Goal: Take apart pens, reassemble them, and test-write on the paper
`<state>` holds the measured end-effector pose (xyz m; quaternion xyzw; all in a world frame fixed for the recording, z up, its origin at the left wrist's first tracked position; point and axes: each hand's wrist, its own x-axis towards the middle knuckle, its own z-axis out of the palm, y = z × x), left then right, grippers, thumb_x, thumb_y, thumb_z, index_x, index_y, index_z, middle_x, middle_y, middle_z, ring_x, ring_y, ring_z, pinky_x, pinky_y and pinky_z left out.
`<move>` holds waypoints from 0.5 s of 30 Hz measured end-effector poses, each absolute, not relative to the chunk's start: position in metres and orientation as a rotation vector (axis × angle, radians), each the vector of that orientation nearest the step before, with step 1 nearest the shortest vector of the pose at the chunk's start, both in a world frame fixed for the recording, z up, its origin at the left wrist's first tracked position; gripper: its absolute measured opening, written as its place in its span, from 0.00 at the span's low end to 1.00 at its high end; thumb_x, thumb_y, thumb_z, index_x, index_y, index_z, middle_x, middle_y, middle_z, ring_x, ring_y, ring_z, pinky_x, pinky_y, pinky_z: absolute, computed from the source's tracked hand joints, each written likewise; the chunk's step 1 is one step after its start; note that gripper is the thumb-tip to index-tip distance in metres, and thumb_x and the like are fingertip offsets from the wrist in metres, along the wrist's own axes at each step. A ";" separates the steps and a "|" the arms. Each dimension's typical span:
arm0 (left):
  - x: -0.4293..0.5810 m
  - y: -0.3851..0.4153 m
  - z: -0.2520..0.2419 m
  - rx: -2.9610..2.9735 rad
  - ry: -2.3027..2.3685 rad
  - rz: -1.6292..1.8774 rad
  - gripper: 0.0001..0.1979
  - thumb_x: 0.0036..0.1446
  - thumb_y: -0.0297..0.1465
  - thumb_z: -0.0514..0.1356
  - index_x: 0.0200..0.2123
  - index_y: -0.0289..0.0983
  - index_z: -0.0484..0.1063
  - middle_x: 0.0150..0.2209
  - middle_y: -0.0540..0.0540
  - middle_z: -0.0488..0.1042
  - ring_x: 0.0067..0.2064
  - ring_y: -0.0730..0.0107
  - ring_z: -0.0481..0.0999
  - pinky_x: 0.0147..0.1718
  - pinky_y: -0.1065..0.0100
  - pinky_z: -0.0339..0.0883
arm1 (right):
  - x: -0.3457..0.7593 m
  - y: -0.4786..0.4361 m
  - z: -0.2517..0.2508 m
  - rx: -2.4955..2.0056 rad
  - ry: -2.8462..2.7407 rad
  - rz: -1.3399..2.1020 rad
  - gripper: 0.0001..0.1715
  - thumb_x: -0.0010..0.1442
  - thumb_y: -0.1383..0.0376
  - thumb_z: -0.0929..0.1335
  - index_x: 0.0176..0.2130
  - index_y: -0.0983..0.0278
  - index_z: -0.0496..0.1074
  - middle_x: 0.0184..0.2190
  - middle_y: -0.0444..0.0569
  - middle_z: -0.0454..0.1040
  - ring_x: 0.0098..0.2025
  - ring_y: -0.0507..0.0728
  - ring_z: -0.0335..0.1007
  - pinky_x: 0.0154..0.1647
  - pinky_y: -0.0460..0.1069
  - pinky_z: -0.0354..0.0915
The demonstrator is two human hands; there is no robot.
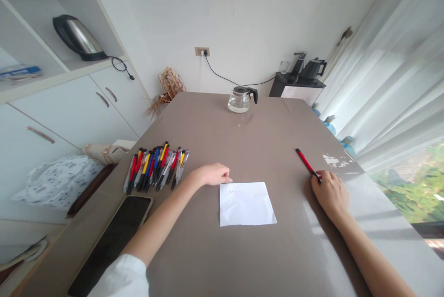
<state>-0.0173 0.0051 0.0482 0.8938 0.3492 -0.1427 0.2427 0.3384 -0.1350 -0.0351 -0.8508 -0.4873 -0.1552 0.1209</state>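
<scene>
A white sheet of paper [246, 203] lies flat on the grey-brown table [243, 139] in front of me. My left hand [212, 174] rests on the table just left of the paper's top corner, fingers curled loosely together, nothing visible in them. My right hand [329, 191] lies to the right of the paper, its fingers closed on the near end of a red pen [306, 163], which lies along the table pointing away. A row of several pens [156, 167] in red, yellow, blue and black lies left of my left hand.
A dark phone [114, 240] lies face up by the near left table edge. A glass coffee pot [240, 99] stands at the far end. White cabinets with a kettle [77, 38] are on the left. Curtains [391, 79] hang on the right.
</scene>
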 end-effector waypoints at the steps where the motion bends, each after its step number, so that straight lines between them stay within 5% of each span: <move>1: -0.020 0.007 0.052 2.475 1.011 -0.389 0.19 0.50 0.46 0.47 0.30 0.38 0.68 0.31 0.47 0.72 0.28 0.71 0.69 0.25 0.73 0.56 | 0.338 -0.135 -0.035 -2.487 -1.419 -0.451 0.18 0.55 0.59 0.57 0.42 0.64 0.65 0.36 0.53 0.67 0.43 0.60 0.60 0.39 0.51 0.57; 15: -0.115 0.059 0.088 2.194 2.007 -0.494 0.23 0.43 0.51 0.50 0.32 0.41 0.72 0.39 0.41 0.73 0.39 0.57 0.71 0.34 0.64 0.60 | 0.337 -0.131 -0.036 -2.480 -1.354 -0.451 0.21 0.53 0.61 0.58 0.46 0.66 0.62 0.38 0.56 0.64 0.44 0.61 0.58 0.39 0.52 0.57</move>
